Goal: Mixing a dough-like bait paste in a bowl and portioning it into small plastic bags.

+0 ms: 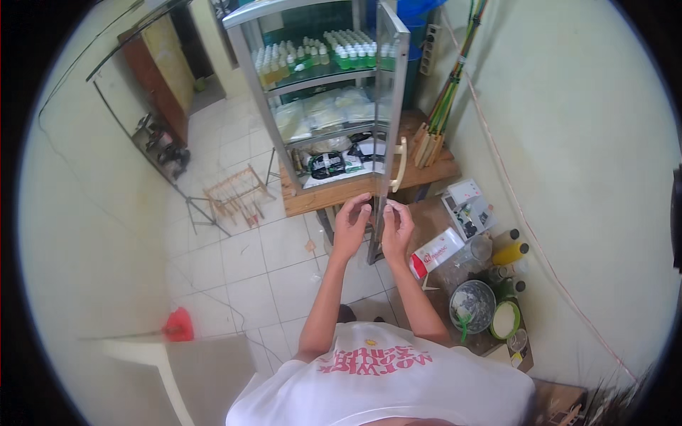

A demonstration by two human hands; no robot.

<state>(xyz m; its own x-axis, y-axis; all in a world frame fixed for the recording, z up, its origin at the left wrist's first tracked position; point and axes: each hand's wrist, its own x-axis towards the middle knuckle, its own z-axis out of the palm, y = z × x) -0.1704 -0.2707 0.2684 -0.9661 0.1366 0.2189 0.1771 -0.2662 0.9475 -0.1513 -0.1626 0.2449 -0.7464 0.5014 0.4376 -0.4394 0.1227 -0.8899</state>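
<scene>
A glass display cabinet with a metal frame (270, 118) stands before me on a wooden table. Its glass door (393, 96) is swung outward, with a cream handle (400, 165) on its right side. My left hand (351, 226) is to the left of the door's lower part, fingers curled and a gap between thumb and fingertips. Just right of the door, my right hand (397, 229) has its thumb and fingers bent close together near the door edge; whether it touches or pinches anything is unclear. Small dropper bottles (351, 53) and plastic packs (325, 109) fill the cabinet shelves.
A low table to the right carries a metal bowl (472, 306), a green tub (505, 319), a red-and-white box (438, 252) and capped bottles (510, 254). Behind the handle lean coloured rods (442, 106). A wooden rack (237, 194) stands on the tiled floor (242, 261).
</scene>
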